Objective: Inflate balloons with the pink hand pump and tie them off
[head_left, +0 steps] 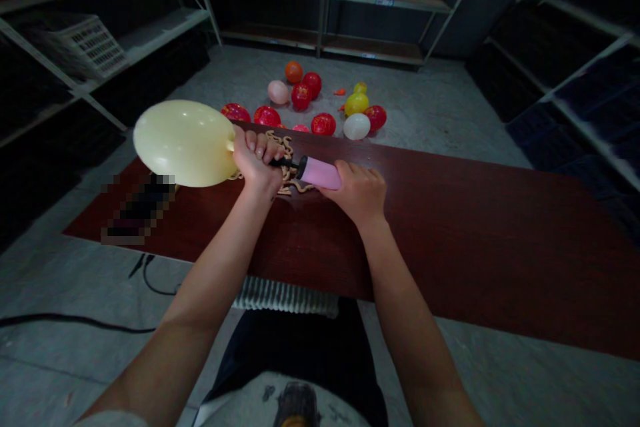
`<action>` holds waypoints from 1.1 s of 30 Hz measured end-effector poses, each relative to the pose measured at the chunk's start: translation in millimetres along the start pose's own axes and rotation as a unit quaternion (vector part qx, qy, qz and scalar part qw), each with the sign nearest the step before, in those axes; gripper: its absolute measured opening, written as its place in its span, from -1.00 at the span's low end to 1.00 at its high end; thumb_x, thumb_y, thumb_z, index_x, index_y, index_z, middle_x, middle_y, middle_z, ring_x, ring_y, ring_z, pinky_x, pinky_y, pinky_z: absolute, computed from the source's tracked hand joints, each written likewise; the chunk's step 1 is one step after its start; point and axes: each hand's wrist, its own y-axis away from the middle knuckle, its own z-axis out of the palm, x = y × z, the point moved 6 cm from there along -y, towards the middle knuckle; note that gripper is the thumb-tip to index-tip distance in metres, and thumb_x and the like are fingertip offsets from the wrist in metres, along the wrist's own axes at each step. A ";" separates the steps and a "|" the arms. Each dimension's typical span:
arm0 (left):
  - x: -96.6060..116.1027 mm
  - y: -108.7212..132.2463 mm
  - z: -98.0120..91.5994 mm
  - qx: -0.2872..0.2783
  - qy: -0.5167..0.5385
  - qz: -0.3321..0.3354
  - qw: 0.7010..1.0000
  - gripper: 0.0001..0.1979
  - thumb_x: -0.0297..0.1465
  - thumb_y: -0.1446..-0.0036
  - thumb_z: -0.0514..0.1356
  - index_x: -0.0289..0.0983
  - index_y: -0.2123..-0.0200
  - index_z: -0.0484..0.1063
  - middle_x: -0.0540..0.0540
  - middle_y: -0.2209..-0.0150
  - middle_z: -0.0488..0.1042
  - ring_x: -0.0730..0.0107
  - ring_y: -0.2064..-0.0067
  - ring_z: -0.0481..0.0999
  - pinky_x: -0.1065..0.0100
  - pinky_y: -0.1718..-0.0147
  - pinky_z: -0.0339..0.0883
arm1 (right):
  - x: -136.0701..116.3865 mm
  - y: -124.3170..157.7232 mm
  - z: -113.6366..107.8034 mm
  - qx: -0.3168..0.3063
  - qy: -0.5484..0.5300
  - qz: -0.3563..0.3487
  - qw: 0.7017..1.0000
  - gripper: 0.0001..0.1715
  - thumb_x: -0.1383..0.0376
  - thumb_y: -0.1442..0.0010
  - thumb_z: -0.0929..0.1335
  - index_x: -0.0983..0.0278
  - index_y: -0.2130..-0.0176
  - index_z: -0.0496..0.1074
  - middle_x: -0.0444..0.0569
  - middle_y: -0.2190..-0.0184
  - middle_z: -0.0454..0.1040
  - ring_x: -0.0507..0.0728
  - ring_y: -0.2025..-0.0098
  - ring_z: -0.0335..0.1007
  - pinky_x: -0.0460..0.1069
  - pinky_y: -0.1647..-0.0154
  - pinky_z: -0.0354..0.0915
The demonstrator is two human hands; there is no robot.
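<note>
A large pale yellow inflated balloon [183, 143] points out to the left. Its neck disappears into my left hand [257, 157], which is closed around it and around the black end of a hand balloon pump. My fingers hide the exact join between the two. The pump's pink barrel [320, 173] lies nearly level between my hands, its black part toward the left. Around the barrel's right end my right hand [360, 190] is wrapped. Beneath and behind my left hand, several uninflated beige balloons [300, 187] lie scattered on the dark red table [450, 233].
On the floor beyond the table rest several inflated balloons, among them a red one [301, 97], a yellow one [357, 105] and a white one [357, 127]. A blurred dark object [140, 207] lies on the table's left. Metal shelves [385, 47] stand around. A black cable [75, 321] crosses the floor.
</note>
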 end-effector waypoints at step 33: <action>38.1 2.1 -5.4 0.025 0.035 0.056 0.998 -0.45 -0.25 -0.53 -0.08 -0.23 0.57 -0.10 0.14 0.65 -0.19 0.56 0.70 -0.19 0.45 0.71 -0.14 | 17.7 5.3 -9.0 0.045 0.059 0.016 0.997 -0.38 -0.17 -0.24 0.33 0.25 0.00 0.49 0.13 0.16 0.59 0.32 0.13 0.39 0.13 0.10 0.08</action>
